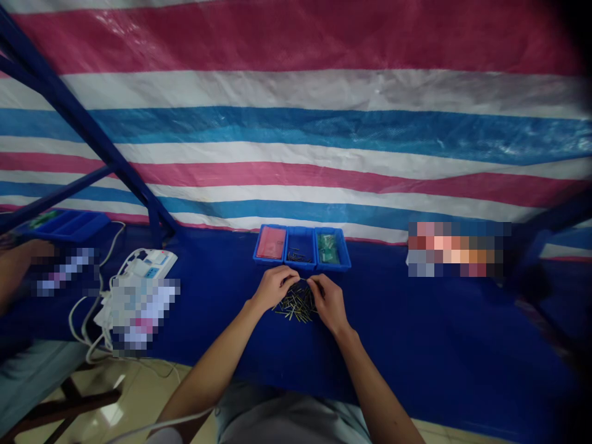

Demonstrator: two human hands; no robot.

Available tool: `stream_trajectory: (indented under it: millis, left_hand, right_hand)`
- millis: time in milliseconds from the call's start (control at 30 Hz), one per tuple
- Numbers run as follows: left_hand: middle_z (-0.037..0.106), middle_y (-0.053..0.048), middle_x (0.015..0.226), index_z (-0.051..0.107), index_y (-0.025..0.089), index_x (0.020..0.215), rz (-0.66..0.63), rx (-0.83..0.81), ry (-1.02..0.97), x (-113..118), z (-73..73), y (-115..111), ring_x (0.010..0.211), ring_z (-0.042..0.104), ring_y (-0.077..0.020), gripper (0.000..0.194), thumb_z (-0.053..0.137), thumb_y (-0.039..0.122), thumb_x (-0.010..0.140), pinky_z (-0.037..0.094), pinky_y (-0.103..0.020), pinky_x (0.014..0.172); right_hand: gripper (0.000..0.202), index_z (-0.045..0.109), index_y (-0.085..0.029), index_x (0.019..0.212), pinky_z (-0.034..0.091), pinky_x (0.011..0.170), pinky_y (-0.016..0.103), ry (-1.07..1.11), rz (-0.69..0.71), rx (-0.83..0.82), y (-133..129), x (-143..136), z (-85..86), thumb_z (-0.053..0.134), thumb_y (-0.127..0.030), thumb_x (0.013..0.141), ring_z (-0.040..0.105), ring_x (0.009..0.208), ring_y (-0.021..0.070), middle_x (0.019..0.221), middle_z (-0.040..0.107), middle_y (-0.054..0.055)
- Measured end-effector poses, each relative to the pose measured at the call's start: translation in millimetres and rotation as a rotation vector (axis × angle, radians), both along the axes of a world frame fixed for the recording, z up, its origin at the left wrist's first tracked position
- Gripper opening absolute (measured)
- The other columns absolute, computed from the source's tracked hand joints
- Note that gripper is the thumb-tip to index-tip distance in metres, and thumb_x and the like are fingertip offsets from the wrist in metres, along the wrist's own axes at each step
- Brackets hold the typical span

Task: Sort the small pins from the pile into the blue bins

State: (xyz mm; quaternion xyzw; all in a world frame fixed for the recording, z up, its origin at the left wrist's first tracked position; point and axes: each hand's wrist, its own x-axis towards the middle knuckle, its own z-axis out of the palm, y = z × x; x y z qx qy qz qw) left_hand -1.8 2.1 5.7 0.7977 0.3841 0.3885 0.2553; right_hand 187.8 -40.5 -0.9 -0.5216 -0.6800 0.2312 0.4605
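Note:
My left hand (274, 287) and my right hand (329, 300) meet above a loose pile of thin metal pins (296, 305) on the blue table cover (416, 333). The fingertips of both hands pinch together over the pile, seemingly on one small pin; the piece itself is too small to make out. Just behind the hands stand three small blue trays side by side: the left tray (271, 245) holds a pink bag, the middle tray (300, 250) holds a few dark pins, the right tray (331, 250) holds a green bag.
A white power strip (145, 265) with white cables lies at the left. Another blue tray (69, 225) sits at the far left, near another person's arm (13, 265). A blue metal frame (92, 142) slants up on the left. A striped tarp hangs behind.

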Motion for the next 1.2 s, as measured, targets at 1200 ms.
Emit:
stream_trajectory:
  millis: [1200]
  left_hand:
    - [0.070,-0.005,0.087,0.072,0.017,0.096,-0.054,0.004,0.022,2.4,3.7,-2.4,0.079,0.064,-0.0149,0.021,0.055,0.030,0.098,0.049,-0.026,0.076]
  right_hand:
    - [0.022,0.066,-0.022,0.098,0.046,0.074,0.030,0.006,0.062,0.025,-0.6,-3.0,3.5,0.048,-0.035,0.101,0.060,0.078,0.0184,0.089,0.063,0.005]
